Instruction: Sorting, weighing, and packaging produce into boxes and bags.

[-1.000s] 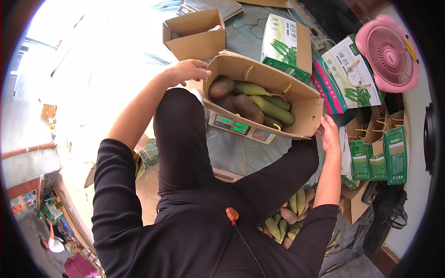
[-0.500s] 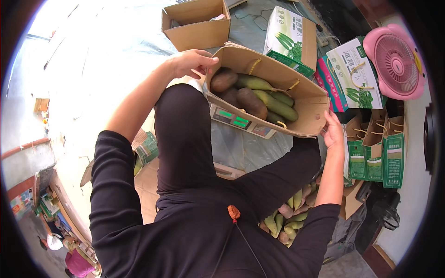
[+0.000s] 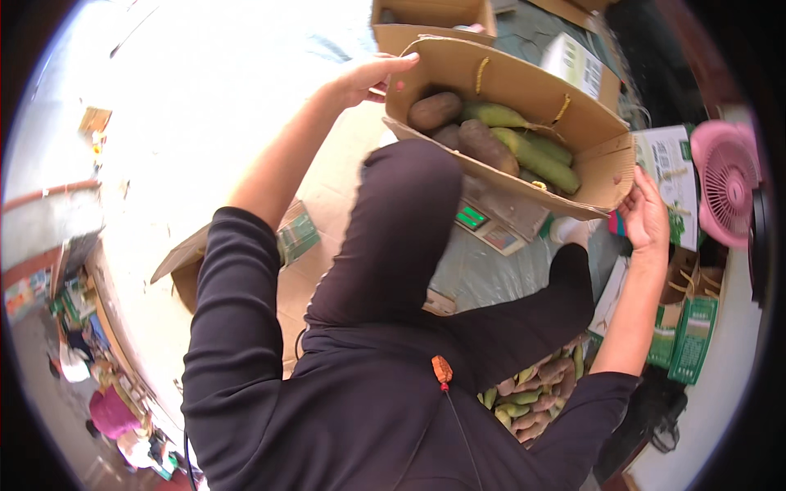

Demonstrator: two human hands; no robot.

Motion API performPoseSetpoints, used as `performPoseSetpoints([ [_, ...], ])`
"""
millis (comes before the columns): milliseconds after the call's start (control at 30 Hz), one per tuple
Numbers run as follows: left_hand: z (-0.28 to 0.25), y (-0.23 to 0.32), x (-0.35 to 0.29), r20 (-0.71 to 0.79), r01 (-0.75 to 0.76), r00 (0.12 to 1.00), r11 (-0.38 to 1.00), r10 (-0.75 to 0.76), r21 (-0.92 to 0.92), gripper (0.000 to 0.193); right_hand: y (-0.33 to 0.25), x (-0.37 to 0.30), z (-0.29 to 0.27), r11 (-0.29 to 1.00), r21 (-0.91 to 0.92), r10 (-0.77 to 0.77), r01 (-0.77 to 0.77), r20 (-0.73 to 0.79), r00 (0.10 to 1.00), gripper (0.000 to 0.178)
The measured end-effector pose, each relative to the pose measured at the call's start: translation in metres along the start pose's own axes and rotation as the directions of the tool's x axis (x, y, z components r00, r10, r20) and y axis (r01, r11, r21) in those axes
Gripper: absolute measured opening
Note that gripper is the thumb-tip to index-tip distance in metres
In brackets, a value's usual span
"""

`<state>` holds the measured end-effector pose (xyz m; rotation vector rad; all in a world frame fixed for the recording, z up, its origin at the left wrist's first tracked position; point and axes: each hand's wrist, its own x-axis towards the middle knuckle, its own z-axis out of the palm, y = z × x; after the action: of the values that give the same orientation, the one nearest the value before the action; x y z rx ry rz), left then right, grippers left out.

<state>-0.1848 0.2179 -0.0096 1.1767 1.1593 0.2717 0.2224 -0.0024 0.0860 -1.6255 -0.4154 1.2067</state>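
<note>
Nearest the camera I noted the dark long-sleeved top [image 3: 360,409] with a small orange toggle [image 3: 442,370] on its cord, and one raised knee in dark trousers [image 3: 393,237]; below the right arm lay a heap of green and brown fruit [image 3: 532,393] on the floor; beside the left sleeve sat a flattened cardboard piece [image 3: 184,266] with a green packet [image 3: 296,235] on it. Past the knee I saw a weighing scale [image 3: 491,225] with a lit green display, lying just under the carton. Both hands held an open cardboard carton [image 3: 524,90] lifted above the scale, tilted, holding green and brown fruit [image 3: 491,139]; my left hand [image 3: 372,78] was closed over the carton's upper-left rim, fingers curled on the edge; my right hand [image 3: 647,219] gripped the carton's lower-right corner, fingers wrapped against the flap. Farther right stood green-and-white printed boxes [image 3: 675,176] and a pink fan [image 3: 725,192]; flat green cartons [image 3: 692,340] stood lower at the right. Farthest, beyond the carton, an empty brown box [image 3: 430,16] and another printed box [image 3: 577,65] lay on the floor.
</note>
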Motion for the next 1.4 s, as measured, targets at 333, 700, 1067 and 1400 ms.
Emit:
performPoseSetpoints([
  [333,-0.155,-0.051,-0.095,-0.39,-0.053,0.921,0.99,-0.003,-0.131,0.064,-0.01,0.01,0.196,0.994,-0.101,-0.01,0.043,0.31,0.951,0.055],
  [700,-0.279,-0.206,-0.24,-0.795,0.085,0.49,0.927,-0.357,-0.365,0.069,0.132,-0.001,0.425,0.947,-0.26,0.3,-0.186,0.518,0.801,0.092],
  [1067,-0.289,-0.281,-0.316,-0.963,0.429,0.238,0.903,-0.125,-0.011,0.077,0.19,-0.029,0.448,0.859,-0.51,0.345,0.036,0.631,0.695,0.064],
  [1400,0.003,-0.154,-0.192,-0.218,-0.195,0.891,0.767,0.399,0.611,0.034,0.045,-0.058,0.374,0.969,-0.093,-0.091,0.23,0.73,0.678,0.034],
])
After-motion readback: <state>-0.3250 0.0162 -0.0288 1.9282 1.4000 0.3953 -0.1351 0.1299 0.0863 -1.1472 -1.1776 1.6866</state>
